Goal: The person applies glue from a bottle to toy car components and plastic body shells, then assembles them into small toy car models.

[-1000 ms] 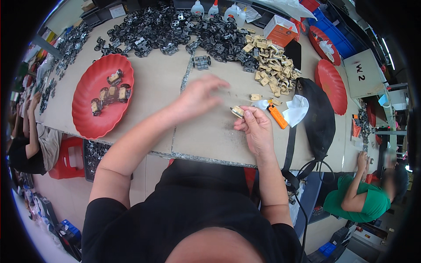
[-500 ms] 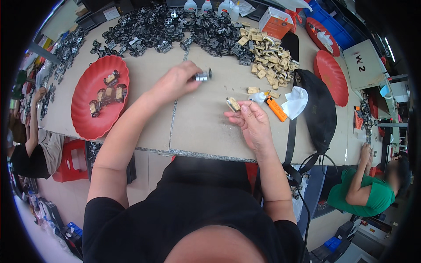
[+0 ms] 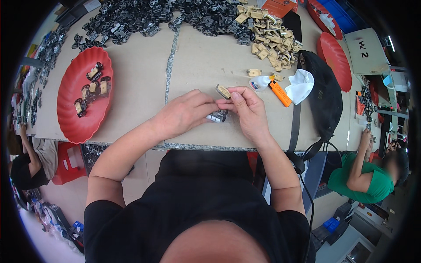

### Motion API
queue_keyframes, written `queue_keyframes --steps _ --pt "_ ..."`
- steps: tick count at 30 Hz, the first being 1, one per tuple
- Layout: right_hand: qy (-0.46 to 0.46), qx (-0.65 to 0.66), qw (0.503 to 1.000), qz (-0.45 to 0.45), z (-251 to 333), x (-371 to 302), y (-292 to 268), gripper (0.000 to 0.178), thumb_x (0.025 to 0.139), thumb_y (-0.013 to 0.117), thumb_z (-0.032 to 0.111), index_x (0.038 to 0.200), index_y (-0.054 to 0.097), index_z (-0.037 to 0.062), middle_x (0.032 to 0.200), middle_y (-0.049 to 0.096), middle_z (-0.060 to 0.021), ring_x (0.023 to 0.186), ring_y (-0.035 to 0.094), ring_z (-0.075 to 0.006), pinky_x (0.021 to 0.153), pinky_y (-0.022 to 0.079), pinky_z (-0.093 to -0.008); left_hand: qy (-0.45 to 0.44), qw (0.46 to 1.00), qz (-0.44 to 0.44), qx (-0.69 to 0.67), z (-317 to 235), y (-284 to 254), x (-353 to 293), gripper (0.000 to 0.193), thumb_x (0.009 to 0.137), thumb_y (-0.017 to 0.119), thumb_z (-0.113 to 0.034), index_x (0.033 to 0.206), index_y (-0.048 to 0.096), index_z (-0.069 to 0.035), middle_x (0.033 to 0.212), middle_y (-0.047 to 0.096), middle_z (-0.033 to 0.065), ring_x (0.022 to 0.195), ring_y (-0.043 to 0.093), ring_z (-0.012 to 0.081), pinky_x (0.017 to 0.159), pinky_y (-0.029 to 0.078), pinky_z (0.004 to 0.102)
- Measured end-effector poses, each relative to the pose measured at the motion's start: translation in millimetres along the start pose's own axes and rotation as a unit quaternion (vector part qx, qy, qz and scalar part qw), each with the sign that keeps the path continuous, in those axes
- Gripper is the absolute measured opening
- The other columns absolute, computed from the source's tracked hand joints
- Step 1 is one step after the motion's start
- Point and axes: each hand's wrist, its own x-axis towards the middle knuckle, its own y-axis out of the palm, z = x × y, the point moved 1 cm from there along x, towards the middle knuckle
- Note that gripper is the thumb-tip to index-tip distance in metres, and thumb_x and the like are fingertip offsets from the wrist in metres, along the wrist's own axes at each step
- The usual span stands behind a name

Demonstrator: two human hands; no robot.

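My left hand (image 3: 184,113) is closed on a small toy-car chassis (image 3: 217,115), silver with black wheels, held low over the table near its front edge. Beside it, my right hand (image 3: 249,111) pinches a tan toy-car body (image 3: 223,91) between thumb and fingers. The two hands touch or nearly touch; whether the body and chassis meet is hidden by my fingers. At left, several tan-and-black toy cars (image 3: 104,87) sit in a red scalloped tray (image 3: 69,98). Right of my right hand lie a small white squeeze bottle (image 3: 259,82) and a loose tan body (image 3: 254,72).
A heap of black wheeled chassis (image 3: 127,22) spans the back, with a pile of tan bodies (image 3: 272,41) to its right. An orange tool (image 3: 280,93), a white tissue (image 3: 301,87) and a black bag (image 3: 324,98) lie at right. People work on both sides.
My left hand has brought the chassis from mid-table toward me and over to my right hand. The right hand has shifted slightly, still holding the tan body. The view has tilted lower.
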Motion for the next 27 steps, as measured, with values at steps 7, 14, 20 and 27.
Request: queue_keyframes --steps 7,14,20,27 --pt "0.013 0.006 1.0 0.025 -1 2 -1 0.02 0.092 0.043 0.012 0.102 0.05 -0.0047 0.097 0.056 -0.0118 0.09 0.06 -0.0188 0.079 0.05 -0.0285 -0.085 0.979 -0.038 -0.179 8 -1 -6 0.025 0.07 0.068 -0.009 0.091 0.055 -0.003 0.089 0.057 0.0095 0.082 0.056 0.0263 0.068 0.047 0.0327" --pt "-0.051 -0.121 0.991 0.028 3 1 2 0.015 0.089 0.05 0.007 0.097 0.056 -0.0033 0.096 0.054 -0.0073 0.086 0.056 -0.0129 0.076 0.047 -0.0236 -0.143 0.946 -0.037 -0.29 7 -6 -8 0.017 0.071 0.069 -0.005 0.084 0.058 -0.004 0.1 0.05 0.0077 0.09 0.054 0.0178 0.071 0.047 0.0274" --pt "-0.02 -0.125 0.991 0.037 10 0 4 0.012 0.086 0.052 0.006 0.092 0.058 -0.0034 0.096 0.053 -0.0061 0.084 0.054 -0.0106 0.075 0.046 -0.0232 -0.183 0.909 -0.056 -0.37 9 -7 -8 0.017 0.071 0.068 -0.002 0.086 0.058 -0.004 0.106 0.044 0.0062 0.093 0.051 0.0143 0.076 0.048 0.026" --pt "0.017 -0.091 0.995 0.047 13 3 4 0.011 0.085 0.055 0.004 0.091 0.059 -0.0032 0.095 0.055 -0.0057 0.084 0.056 -0.0101 0.073 0.046 -0.0232 -0.206 0.882 -0.032 -0.423 13 -5 -6 0.033 0.072 0.067 -0.001 0.101 0.052 -0.004 0.104 0.045 0.0069 0.096 0.051 0.0161 0.08 0.049 0.0277"
